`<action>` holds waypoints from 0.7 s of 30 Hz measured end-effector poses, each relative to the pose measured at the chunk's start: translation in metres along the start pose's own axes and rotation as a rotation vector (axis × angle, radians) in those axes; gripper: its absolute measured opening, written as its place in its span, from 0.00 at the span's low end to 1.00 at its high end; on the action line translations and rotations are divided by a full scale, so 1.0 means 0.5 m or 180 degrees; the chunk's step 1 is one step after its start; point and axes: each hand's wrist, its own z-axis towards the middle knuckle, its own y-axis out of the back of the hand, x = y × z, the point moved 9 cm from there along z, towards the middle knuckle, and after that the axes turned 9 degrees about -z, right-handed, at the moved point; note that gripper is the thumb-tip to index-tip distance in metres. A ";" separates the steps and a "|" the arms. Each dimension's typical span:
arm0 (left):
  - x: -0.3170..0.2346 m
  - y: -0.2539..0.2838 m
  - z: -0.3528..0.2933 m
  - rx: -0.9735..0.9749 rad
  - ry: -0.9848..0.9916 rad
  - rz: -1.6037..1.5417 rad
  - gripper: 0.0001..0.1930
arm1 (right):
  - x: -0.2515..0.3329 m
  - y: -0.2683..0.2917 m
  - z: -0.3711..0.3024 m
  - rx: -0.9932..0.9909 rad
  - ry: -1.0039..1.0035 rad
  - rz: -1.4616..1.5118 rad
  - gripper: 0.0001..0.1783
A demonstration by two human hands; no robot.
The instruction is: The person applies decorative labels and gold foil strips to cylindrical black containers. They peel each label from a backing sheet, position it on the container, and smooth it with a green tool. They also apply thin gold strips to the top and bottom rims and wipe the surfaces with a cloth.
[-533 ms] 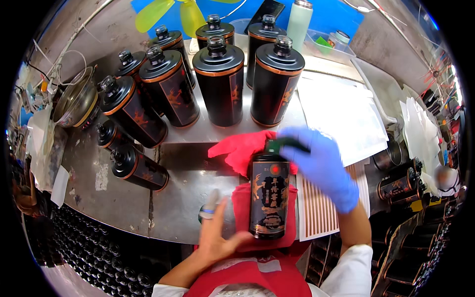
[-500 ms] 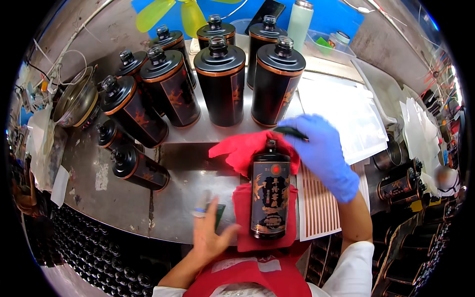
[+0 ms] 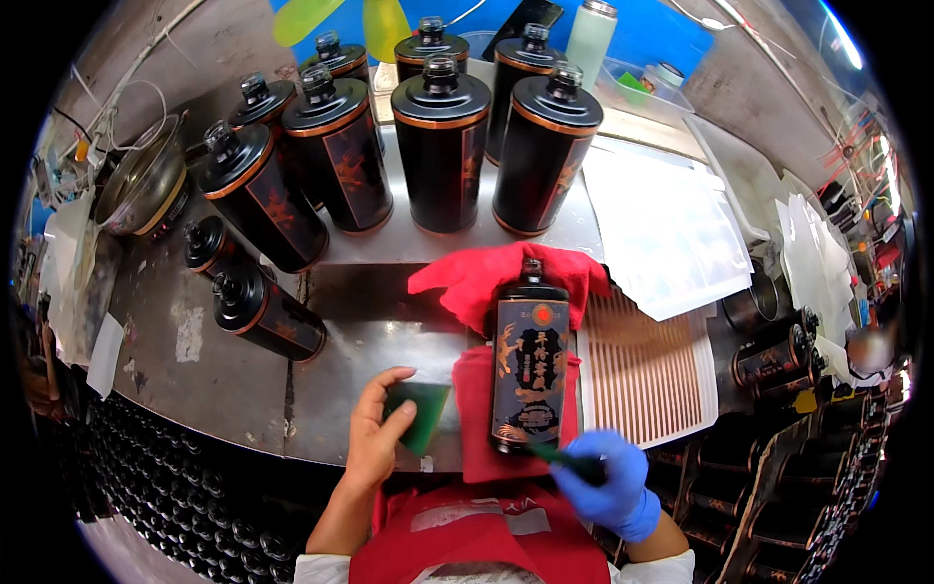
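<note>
A black bottle [image 3: 530, 370] with gold and copper decoration lies on red cloths, neck pointing away from me. Its base rests on the folded red cloth [image 3: 471, 414], its neck on the bunched red cloth [image 3: 462, 284]. My left hand [image 3: 377, 423], bare, pinches a flat green scraper [image 3: 418, 414] over the metal table, left of the bottle. In a blue glove, my right hand [image 3: 608, 482] grips a dark green scraper [image 3: 574, 462] whose tip is at the bottle's lower end; whether it touches I cannot tell.
Several black bottles [image 3: 443, 146] stand on a raised metal shelf beyond. Two smaller bottles [image 3: 268, 316] lean at the left. A striped copper-coloured sheet [image 3: 647, 370] and white sheets [image 3: 671, 234] lie right. A metal pan [image 3: 141, 185] sits far left; bottle racks [image 3: 798, 487] flank the lower right.
My right hand has come down from the bottle's neck to its lower end with the scraper. My left hand has moved slightly left and up, its green scraper now plainly visible.
</note>
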 end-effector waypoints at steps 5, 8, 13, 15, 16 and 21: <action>-0.076 -0.151 0.059 0.0032 -0.0551 -0.0313 0.10 | -0.098 0.008 0.102 -0.0689 -0.0926 0.1342 0.20; -0.110 -0.232 0.098 0.0081 -0.1428 0.0766 0.11 | -0.086 -0.009 0.159 -0.0644 -0.0938 0.1513 0.18; -0.090 -0.230 0.139 0.0046 -0.1417 0.1099 0.10 | -0.136 -0.025 0.162 -0.0758 -0.1225 0.1687 0.18; -0.054 -0.197 0.143 -0.0040 -0.1114 0.0749 0.09 | -0.174 -0.045 0.146 -0.0799 -0.1477 0.2132 0.18; -0.035 -0.180 0.147 -0.0095 -0.1116 0.0569 0.09 | -0.191 -0.054 0.139 -0.0824 -0.1613 0.2316 0.18; 0.031 -0.131 0.157 -0.0273 -0.0691 0.0128 0.09 | -0.259 -0.097 0.109 -0.1000 -0.1936 0.3020 0.18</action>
